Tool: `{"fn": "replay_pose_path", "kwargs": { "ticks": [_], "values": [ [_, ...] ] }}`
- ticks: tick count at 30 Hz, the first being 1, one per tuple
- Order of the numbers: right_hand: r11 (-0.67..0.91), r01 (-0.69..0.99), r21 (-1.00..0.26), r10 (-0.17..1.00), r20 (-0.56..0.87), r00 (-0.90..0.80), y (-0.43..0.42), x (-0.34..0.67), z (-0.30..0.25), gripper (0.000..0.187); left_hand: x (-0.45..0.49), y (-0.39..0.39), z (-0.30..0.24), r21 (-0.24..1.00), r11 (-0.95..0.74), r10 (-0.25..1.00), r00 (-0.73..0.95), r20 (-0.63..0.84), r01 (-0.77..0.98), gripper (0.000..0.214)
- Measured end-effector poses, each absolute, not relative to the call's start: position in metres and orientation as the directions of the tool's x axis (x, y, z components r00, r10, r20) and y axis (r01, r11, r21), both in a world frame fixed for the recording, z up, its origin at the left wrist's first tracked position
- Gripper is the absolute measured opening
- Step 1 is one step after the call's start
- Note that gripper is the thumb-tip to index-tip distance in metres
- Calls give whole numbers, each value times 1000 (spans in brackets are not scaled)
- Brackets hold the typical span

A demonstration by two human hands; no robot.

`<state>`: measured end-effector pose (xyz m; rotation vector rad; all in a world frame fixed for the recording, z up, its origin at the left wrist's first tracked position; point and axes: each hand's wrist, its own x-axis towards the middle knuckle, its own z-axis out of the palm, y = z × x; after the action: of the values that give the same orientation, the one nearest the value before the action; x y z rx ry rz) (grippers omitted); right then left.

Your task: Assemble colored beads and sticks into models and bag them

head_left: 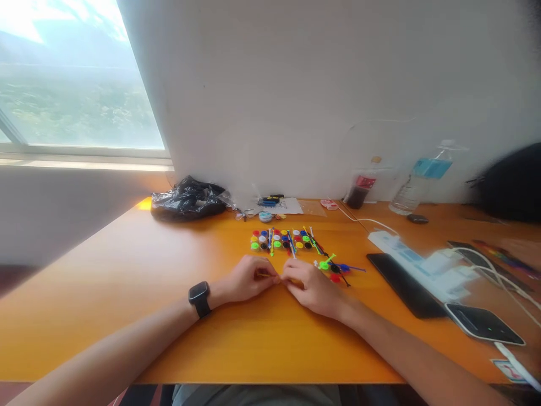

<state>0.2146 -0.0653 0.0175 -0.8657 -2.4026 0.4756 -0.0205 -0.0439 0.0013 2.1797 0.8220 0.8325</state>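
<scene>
Over the middle of the table, my left hand (247, 278) and my right hand (315, 286) meet at the fingertips. Both are closed in a pinch. What they hold between them is too small and too covered by fingers to name. A thin yellowish strip shows under the left fingers, but I cannot tell whether it is held. Just beyond lie small coloured plastic discs (276, 245) in rows, with thin coloured plastic sticks (291, 242) between the groups. Beside my right hand is a loose cluster with a green piece (324, 265), a blue piece (344, 268) and a red disc (335, 278).
A black plastic bag (186, 200) sits at the back left. Along the wall stand a dark drink bottle (360, 190) and a clear water bottle (408, 194). To the right are a white power strip (406, 256) with cables, a black slab (406, 285) and a phone-like device (484, 323).
</scene>
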Motion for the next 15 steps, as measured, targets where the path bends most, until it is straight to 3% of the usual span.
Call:
{"fn": "replay_pose_path", "kwargs": {
  "ticks": [15],
  "values": [
    [727, 475, -495, 666, 340, -664, -66, 213, 18, 23, -19, -45, 4, 725, -613, 711, 620, 333, 313, 13]
  ]
}}
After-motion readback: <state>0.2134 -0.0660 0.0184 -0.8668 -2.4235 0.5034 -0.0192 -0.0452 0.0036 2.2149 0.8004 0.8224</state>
